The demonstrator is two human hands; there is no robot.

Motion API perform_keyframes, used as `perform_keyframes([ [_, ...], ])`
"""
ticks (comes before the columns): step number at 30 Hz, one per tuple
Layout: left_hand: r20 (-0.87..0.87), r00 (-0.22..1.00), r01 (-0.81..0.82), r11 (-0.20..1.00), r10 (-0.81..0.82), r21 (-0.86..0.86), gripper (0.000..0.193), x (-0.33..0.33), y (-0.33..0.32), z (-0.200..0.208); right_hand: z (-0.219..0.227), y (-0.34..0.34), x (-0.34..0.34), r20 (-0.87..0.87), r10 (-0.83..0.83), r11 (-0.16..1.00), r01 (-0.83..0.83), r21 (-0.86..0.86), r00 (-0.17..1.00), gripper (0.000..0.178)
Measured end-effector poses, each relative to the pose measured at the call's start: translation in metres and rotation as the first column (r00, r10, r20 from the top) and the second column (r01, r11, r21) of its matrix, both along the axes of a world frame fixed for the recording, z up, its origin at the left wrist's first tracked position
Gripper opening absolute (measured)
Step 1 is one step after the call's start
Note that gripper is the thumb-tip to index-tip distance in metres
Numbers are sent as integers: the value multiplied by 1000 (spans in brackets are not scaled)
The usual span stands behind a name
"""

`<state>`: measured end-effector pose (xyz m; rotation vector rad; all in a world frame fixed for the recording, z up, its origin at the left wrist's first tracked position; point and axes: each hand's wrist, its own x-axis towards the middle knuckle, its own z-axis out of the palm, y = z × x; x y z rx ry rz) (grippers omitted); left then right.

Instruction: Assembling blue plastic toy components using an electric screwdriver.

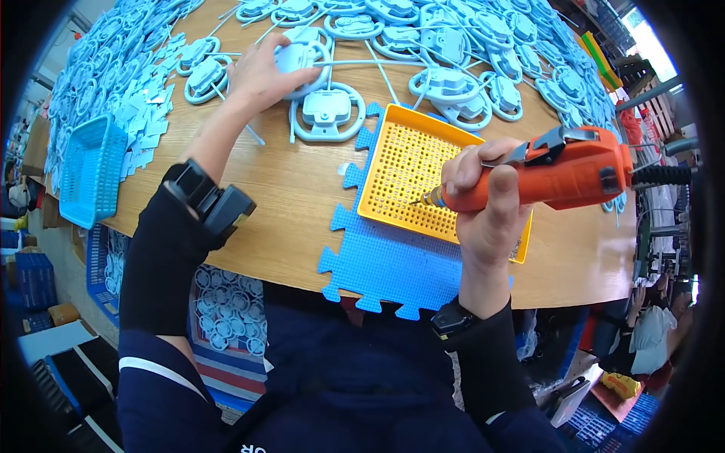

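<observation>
My right hand (pixel 487 204) is wrapped round an orange electric screwdriver (pixel 563 172). Its bit points left and down, over the yellow perforated tray (pixel 396 143). At the far side of the table, my left hand (pixel 264 75) grips a light blue plastic part (pixel 300 59), a boxy body with a ring-shaped loop, thumb and fingers spanning it. A similar looped part (pixel 327 113) lies just nearer, flat on the wood. What my left fingertips touch underneath is hidden.
Under the tray lies a blue foam mat (pixel 400 260) with jigsaw edges. Many light blue looped parts (pixel 445 41) cover the table's far side. Small pale blue plates (pixel 147 124) are heaped at left beside a light blue basket (pixel 94 170). A black cable (pixel 664 176) trails right from the screwdriver.
</observation>
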<state>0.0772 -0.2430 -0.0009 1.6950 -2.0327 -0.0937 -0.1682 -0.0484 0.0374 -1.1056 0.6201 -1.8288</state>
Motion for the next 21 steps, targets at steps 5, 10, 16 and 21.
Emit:
perform_keyframes([
  [5, -25, 1000, 4, 998, -6, -58, 61, 40, 45, 12, -4, 3, -3, -130, -17, 998, 24, 55, 991, 30],
  [10, -683, 708, 308, 949, -182, 66, 53, 76, 136, 41, 6, 9, -1, -116, -80, 996, 85, 40, 990, 34],
  [16, -391, 666, 718, 687, -635, 109, 63, 0, 244, 17, 39, 27, -2, -127, -81, 996, 75, -50, 989, 42],
  [21, -499, 683, 615, 789, -534, -2, 69, -31, 255, -15, 40, 51, 29, -196, 107, 992, -118, -45, 975, 47],
])
